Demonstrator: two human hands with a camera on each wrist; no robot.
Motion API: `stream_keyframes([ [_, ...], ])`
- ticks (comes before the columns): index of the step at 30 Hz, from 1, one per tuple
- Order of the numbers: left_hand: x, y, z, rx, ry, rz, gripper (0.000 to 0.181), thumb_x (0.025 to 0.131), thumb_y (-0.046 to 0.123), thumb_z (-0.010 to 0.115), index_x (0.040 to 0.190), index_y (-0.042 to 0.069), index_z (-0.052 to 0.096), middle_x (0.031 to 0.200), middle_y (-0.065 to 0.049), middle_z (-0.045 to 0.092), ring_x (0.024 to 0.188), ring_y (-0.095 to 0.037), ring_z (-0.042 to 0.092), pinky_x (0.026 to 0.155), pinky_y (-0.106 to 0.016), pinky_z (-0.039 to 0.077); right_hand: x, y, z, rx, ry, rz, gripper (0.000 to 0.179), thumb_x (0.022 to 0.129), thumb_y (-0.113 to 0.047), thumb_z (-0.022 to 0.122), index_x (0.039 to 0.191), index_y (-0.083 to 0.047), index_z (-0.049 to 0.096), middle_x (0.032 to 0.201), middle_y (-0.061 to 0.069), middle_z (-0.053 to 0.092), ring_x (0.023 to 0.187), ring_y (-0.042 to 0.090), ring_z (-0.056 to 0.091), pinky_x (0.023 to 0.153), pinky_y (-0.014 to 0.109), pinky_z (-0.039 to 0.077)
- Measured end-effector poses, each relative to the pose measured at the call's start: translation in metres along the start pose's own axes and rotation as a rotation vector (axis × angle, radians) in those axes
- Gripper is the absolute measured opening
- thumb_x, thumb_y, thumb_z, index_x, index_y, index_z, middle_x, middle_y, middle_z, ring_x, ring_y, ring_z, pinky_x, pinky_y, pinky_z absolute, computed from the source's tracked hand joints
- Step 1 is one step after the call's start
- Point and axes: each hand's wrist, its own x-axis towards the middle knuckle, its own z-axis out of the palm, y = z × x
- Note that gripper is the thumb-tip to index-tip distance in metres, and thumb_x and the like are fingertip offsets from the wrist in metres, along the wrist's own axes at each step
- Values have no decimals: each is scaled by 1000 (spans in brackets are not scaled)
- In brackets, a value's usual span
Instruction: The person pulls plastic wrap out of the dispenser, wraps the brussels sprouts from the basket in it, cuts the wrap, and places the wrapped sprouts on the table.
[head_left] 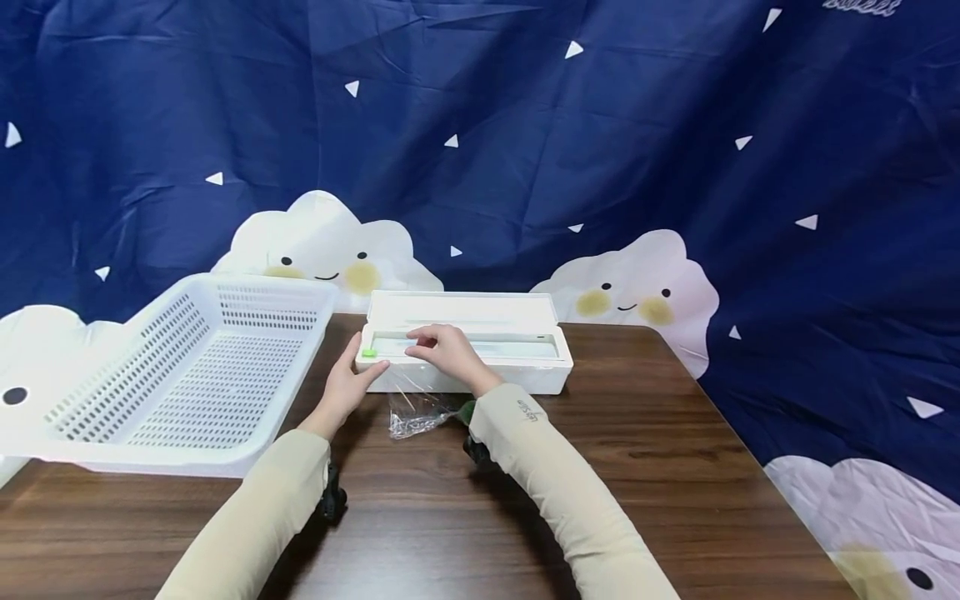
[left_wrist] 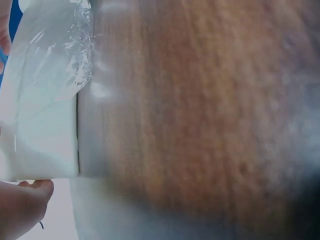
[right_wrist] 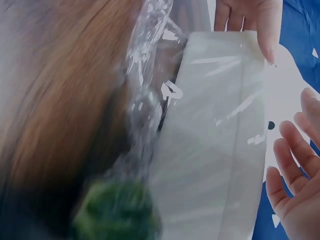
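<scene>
A long white box (head_left: 480, 379) with its hinged lid (head_left: 461, 310) raised stands on the table; a shallow pale recess and a small green tab (head_left: 368, 352) show on top. My left hand (head_left: 347, 387) grips its left end, thumb toward the front and fingers around the side. Above the recess hovers my right hand (head_left: 446, 354), fingers loosely bent with nothing between them; the right wrist view shows its fingers (right_wrist: 292, 155) apart from the box. Clear plastic film (head_left: 412, 417) hangs crumpled over the box's front. By it lies a blurred dark green item (right_wrist: 117, 210), partly hidden by my right sleeve in the head view.
A large white perforated plastic basket (head_left: 288, 417) stands to the left, close to my left forearm. The brown wooden table (head_left: 660, 467) reaches back to a dark blue cloth (head_left: 487, 100) with clouds and triangles. Black straps (head_left: 330, 500) are on my wrists.
</scene>
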Motion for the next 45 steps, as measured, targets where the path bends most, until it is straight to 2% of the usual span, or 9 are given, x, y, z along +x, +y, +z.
stream_keyframes([
  [7,0,-3,-2,54,4,-14,70,89,23,62,145,5,24,144,-20,29,128,-32,31,100,-42,30,16,-7,19,44,-40,22,25,84,-19,68,105,-6,69,85,3,65,75,12,57,70,22,46],
  [13,4,-9,-2,32,18,-14,69,88,21,64,144,6,27,138,-20,39,112,-27,47,87,-37,40,25,-7,31,60,-64,28,21,83,-25,70,98,-10,73,88,-1,65,77,9,57,69,21,45],
  [18,6,-11,-3,51,26,-15,69,86,22,66,144,9,31,136,-20,41,115,-29,46,89,-38,40,30,-11,37,30,-57,61,20,81,-22,72,97,-10,73,84,0,62,77,12,54,69,23,44],
  [26,4,-8,-4,90,28,-2,67,86,22,66,143,9,33,136,-21,40,121,-31,41,96,-41,35,35,-13,43,-60,-43,57,15,78,-24,74,90,-14,75,78,-5,59,70,7,50,62,19,39],
  [30,3,-6,-5,142,38,0,63,87,26,65,141,13,37,123,-21,53,102,-28,52,83,-38,42,36,-12,42,-61,-39,51,12,79,-22,73,87,-13,75,77,-5,58,70,8,50,62,20,39],
  [33,3,-7,-5,153,44,3,59,87,26,65,139,13,41,111,-20,61,85,-25,55,69,-32,43,36,-12,42,-68,-37,29,11,79,-21,73,86,-12,75,76,-4,58,71,9,50,62,20,39],
  [41,4,-5,-2,143,55,14,58,85,24,67,137,11,44,116,-20,58,90,-25,58,68,-28,44,35,-12,37,-75,-63,14,10,81,-18,71,86,-9,74,77,-3,57,72,10,50,63,19,39],
  [45,4,-6,-4,157,61,11,58,85,25,67,137,12,45,115,-20,59,86,-24,57,64,-27,43,34,-13,36,-77,-72,9,9,81,-16,71,85,-8,73,77,-3,57,71,10,49,62,19,39],
])
